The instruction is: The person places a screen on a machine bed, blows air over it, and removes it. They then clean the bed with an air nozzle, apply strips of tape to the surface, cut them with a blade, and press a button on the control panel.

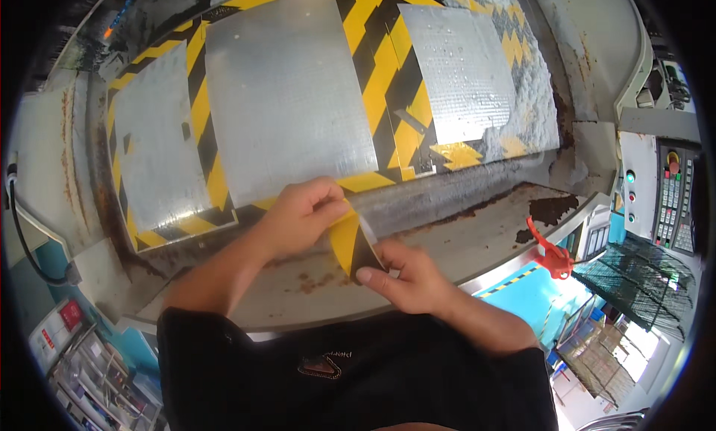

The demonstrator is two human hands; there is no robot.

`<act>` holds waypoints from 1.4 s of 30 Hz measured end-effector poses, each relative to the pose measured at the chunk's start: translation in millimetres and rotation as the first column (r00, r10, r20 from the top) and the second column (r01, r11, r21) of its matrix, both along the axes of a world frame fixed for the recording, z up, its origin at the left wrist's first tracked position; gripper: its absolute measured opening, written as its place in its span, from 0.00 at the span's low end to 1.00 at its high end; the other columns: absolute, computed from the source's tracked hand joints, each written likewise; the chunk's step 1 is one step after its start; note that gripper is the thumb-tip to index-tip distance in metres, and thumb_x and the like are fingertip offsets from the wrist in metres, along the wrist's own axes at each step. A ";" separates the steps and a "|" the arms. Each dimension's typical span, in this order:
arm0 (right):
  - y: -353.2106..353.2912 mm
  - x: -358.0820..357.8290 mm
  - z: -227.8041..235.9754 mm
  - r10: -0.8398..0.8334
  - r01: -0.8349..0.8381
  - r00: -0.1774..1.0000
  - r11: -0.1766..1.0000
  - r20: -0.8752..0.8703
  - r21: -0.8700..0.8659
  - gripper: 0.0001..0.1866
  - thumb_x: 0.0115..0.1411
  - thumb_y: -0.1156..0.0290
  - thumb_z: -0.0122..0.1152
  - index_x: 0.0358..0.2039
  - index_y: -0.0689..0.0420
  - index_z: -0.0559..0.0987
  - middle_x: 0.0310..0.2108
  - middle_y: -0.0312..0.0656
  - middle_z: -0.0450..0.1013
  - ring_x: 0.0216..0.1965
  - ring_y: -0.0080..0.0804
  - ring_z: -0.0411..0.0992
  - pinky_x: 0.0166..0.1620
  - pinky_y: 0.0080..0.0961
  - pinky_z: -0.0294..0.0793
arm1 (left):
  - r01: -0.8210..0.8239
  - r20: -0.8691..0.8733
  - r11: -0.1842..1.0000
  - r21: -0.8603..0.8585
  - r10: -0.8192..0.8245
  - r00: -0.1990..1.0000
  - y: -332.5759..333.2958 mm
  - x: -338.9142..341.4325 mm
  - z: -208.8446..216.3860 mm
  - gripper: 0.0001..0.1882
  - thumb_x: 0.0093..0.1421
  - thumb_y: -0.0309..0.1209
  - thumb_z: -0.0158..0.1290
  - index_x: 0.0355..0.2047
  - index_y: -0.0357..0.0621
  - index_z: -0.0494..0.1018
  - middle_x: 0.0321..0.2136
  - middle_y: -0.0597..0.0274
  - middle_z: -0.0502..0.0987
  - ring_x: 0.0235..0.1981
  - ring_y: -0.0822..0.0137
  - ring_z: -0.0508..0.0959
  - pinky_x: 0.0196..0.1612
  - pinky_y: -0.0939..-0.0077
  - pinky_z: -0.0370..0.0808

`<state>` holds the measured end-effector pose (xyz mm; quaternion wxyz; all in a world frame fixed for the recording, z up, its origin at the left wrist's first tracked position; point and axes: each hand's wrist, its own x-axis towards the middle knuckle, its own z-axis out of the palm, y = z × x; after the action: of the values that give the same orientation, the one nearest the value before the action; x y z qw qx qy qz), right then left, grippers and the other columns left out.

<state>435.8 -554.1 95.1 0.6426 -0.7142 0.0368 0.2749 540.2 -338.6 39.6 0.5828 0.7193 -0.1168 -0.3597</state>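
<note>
Between my hands is a short stretch of yellow and black striped hazard tape [349, 243]. My left hand [307, 211] pinches its upper end, thumb against the fingers. My right hand [406, 278] grips the lower end, its thumb lying on a black stripe. Just beyond my hands lies a broad metal bed, with a large grey metal plate [291, 95] at its middle. The same striped tape [205, 125] borders that plate. To its left is a narrower plate [160, 140], and to its right a wet, glinting plate [462, 73].
A rust-stained metal ledge [313, 278] runs along the near side of the bed. Whitish, wet residue [533, 95] covers the bed's right end. A red spray gun [553, 256] hangs at the right, below a control panel [667, 192]. A black cable [26, 237] curves at the left.
</note>
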 end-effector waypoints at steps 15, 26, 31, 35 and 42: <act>-51.6 -29.6 -4.6 -0.137 0.140 0.989 0.989 -0.064 0.055 0.14 0.55 0.66 0.75 0.32 0.63 0.80 0.25 0.39 0.74 0.26 0.20 0.70 0.31 0.22 0.69 | -0.170 0.338 0.963 0.209 0.092 0.937 49.0 187.1 -42.4 0.02 0.68 0.27 0.53 0.37 0.44 0.73 0.32 0.74 0.73 0.35 0.80 0.71 0.42 0.82 0.71; -79.1 -36.1 4.5 -0.258 0.268 0.901 0.963 -0.348 -0.020 0.15 0.63 0.71 0.67 0.44 0.64 0.74 0.30 0.39 0.77 0.29 0.20 0.74 0.31 0.20 0.73 | -0.201 0.424 0.908 0.367 0.029 0.905 58.9 375.6 -34.0 0.10 0.65 0.37 0.56 0.41 0.46 0.76 0.31 0.71 0.74 0.29 0.78 0.70 0.32 0.78 0.69; -64.8 14.6 -29.1 -0.272 0.337 0.808 0.941 -0.523 0.031 0.27 0.64 0.73 0.64 0.61 0.56 0.64 0.34 0.38 0.76 0.28 0.20 0.73 0.30 0.18 0.73 | -0.005 0.356 0.918 0.396 -0.149 0.923 29.0 392.7 -44.6 0.15 0.63 0.34 0.55 0.49 0.45 0.75 0.31 0.69 0.76 0.27 0.76 0.70 0.30 0.79 0.68; -56.5 57.5 -55.0 0.052 0.070 0.797 0.982 -0.602 0.177 0.30 0.62 0.73 0.65 0.63 0.54 0.65 0.34 0.38 0.74 0.27 0.19 0.71 0.29 0.17 0.71 | -0.027 0.370 0.914 0.405 -0.136 0.919 4.7 409.7 -61.5 0.20 0.59 0.29 0.56 0.53 0.42 0.75 0.31 0.66 0.78 0.27 0.77 0.71 0.29 0.79 0.70; -59.4 86.8 -81.1 0.286 -0.050 0.669 0.939 -0.686 0.341 0.30 0.57 0.74 0.63 0.62 0.53 0.71 0.46 0.39 0.71 0.34 0.20 0.70 0.31 0.15 0.70 | 0.000 0.356 0.877 0.481 -0.195 0.914 -10.1 446.5 -91.3 0.10 0.65 0.31 0.57 0.46 0.46 0.76 0.30 0.68 0.77 0.30 0.76 0.73 0.34 0.78 0.73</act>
<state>522.6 -613.6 14.1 0.6450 -0.4430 0.1803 0.5960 986.7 -348.7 -51.6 0.3354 0.8895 -0.1774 -0.2545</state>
